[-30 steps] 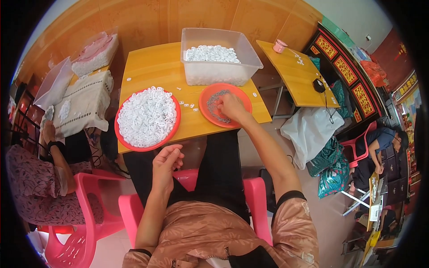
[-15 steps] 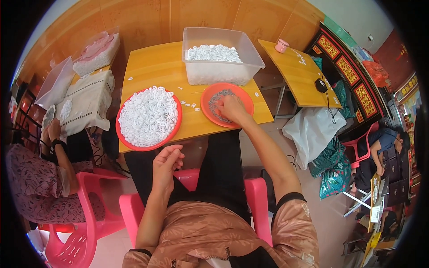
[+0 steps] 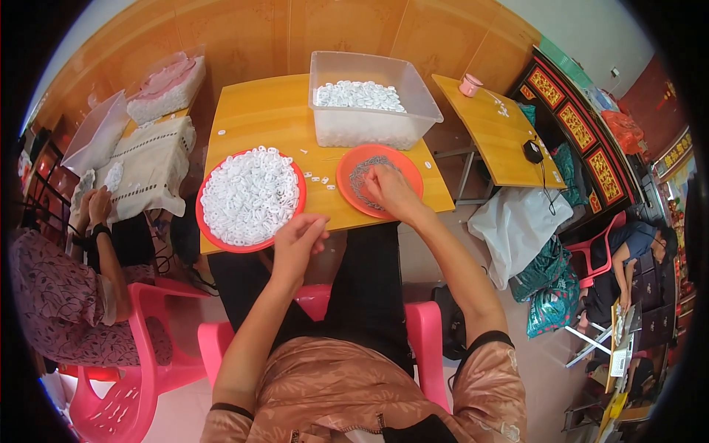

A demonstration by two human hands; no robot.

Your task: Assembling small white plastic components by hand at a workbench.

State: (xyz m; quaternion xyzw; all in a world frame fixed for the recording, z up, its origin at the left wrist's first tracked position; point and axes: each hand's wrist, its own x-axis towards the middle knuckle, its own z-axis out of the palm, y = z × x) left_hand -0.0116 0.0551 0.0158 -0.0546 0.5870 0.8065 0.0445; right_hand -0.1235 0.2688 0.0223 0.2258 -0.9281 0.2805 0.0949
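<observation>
– what's changed in the last half second?
– the left hand (image 3: 297,242) has come up and to the right, beside the near edge of the red bowl (image 3: 199,215) of white pieces (image 3: 247,193). the right hand (image 3: 391,190) stays over the grey pieces (image 3: 360,177) in the orange-red plate (image 3: 408,164).
– meaning what for the work?
– the hands sit closer together now, and i'd judge the grey pile has the attention (a few white bits lie loose on the table (image 3: 258,96)).
– and their pose?
– left: raised, fingers loosely curled, thumb close in; i can't tell if it has hold of anything. right: arm stretched forward, fingers bunched downward, tips hidden; i can't tell whether they pinch a piece.
</observation>
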